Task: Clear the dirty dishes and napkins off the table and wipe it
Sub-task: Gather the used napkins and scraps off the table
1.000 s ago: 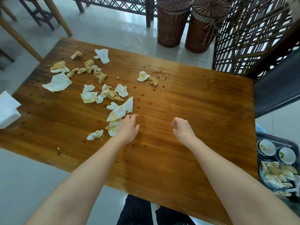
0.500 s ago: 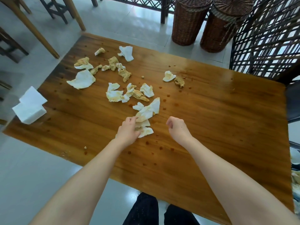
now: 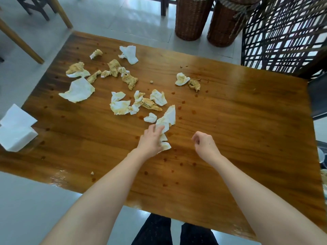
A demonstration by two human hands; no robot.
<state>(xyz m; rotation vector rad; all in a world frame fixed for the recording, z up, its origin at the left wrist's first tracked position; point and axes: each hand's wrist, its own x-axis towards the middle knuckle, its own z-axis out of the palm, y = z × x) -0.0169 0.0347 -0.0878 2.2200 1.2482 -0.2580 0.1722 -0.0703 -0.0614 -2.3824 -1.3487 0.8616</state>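
Observation:
Several crumpled, stained napkins lie scattered over the wooden table (image 3: 238,121), most of them left of centre. My left hand (image 3: 152,140) grips a small bunch of dirty napkins (image 3: 165,146) near the table's middle, and its fingers reach onto a long white napkin (image 3: 168,117). My right hand (image 3: 204,145) hovers just above the table to the right, fingers loosely curled, holding nothing. A pair of soiled napkins (image 3: 187,82) sits apart further back. Brown sauce drops spot the wood around both hands.
A stack of clean white napkins (image 3: 16,131) rests at the table's left edge. Two wicker baskets (image 3: 192,18) stand on the floor beyond the far edge, next to a lattice screen (image 3: 283,36). Wooden chair legs (image 3: 21,41) stand at the far left.
My left hand has gathered the near napkins into its grip and reached forward onto the long white one. The right hand has stayed loosely curled. The view shifted left, and the tray of dishes left the frame.

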